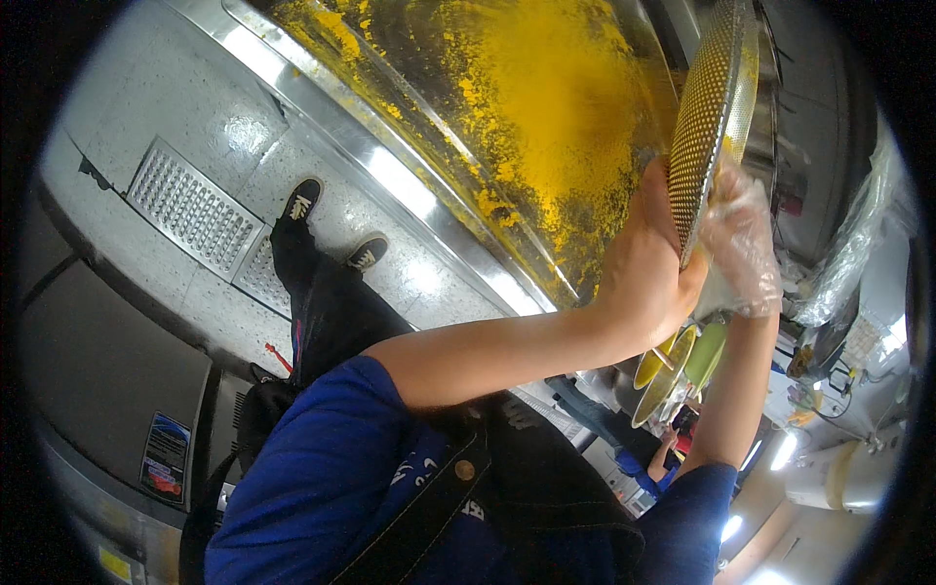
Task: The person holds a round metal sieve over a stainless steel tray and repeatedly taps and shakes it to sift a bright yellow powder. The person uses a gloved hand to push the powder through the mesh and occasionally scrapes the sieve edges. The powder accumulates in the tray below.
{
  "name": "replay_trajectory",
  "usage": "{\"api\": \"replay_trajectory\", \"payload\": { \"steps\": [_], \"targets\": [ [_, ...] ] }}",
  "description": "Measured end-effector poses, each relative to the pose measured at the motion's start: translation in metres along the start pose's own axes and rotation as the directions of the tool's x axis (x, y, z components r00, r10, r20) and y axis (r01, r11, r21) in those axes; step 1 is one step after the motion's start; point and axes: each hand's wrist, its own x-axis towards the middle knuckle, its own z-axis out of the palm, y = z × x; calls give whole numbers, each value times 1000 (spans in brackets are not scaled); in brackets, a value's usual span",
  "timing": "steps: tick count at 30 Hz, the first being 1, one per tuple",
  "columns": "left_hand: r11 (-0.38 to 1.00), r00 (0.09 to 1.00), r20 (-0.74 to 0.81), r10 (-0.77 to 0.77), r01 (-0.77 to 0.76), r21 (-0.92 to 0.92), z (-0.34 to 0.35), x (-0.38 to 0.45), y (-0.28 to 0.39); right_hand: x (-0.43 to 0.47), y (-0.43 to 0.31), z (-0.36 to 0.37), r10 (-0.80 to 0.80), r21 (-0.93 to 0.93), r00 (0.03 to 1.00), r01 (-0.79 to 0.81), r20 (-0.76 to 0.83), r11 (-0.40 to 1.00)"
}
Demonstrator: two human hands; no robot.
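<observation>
My bare left hand (647, 252) grips the lower edge of a round, perforated metal strainer (702, 131), its thumb on the near face. The strainer is tipped nearly edge-on to me. My right hand (740, 238), in a clear plastic glove, is against its far side; its fingers are partly hidden, so I cannot tell whether they grip it. Yellow powder shows near those fingers. To the left of the strainer, a thick patch of yellow powder (552, 102) covers a metal surface, with a blurred haze over it. Scattered clumps lie along the metal rim (398, 164).
My shoes stand on a speckled floor (219, 128) beside a perforated metal drain cover (197, 201). A dark-topped appliance (110, 373) is at the left. Clear plastic sheeting (852, 241) hangs at the right. Beyond my arms are yellow discs (662, 376) and another person (643, 468).
</observation>
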Motion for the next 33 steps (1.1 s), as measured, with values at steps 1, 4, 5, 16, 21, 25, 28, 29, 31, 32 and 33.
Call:
{"api": "replay_trajectory", "payload": {
  "steps": [1, 4, 5, 16, 21, 25, 28, 29, 31, 32, 33],
  "targets": [
    [1000, 1000, -8, 17, -17, 0, 0, 2, 0, -4, 2, 2, -43, 4, 999, 43, 25, 999],
    [998, 995, 77, -68, 67, 15, -5, 3, 7, 6, 39, -12, 170, -210, 984, -176, -46, 962],
    [993, 984, 129, -121, 119, 23, -6, 3, 10, 14, 47, -15, 219, -294, 969, -244, -115, 924],
    [991, 992, 3, -126, 126, -38, -5, 21, 9, 28, 17, -10, 71, -130, 992, -57, 107, 990],
    [983, 983, 43, -180, 181, -32, -6, 20, 16, 46, 36, -21, 291, -235, 957, -284, -4, 930],
    [993, 992, 41, -118, 119, -3, 1, 22, 4, 50, -29, 4, 14, -118, 990, -30, -138, 993],
    [993, 997, 17, -78, 79, -90, 0, 26, -1, 27, -18, -3, -16, -161, 998, 24, 56, 987],
    [989, 997, 18, -71, 72, -128, -2, 28, -1, 24, -9, -6, 38, -152, 996, -24, 85, 988],
    [995, 996, -45, -73, 70, -69, -2, 26, 5, 15, 9, -13, 153, -141, 979, -133, 137, 981],
    [997, 994, -79, -71, 68, -38, -3, 26, 8, 12, 13, -14, 269, -58, 954, -263, 131, 963],
    [997, 995, -69, -71, 69, -40, -2, 25, 10, 7, 19, -15, 387, 26, 912, -394, 134, 919]
  ]
}}
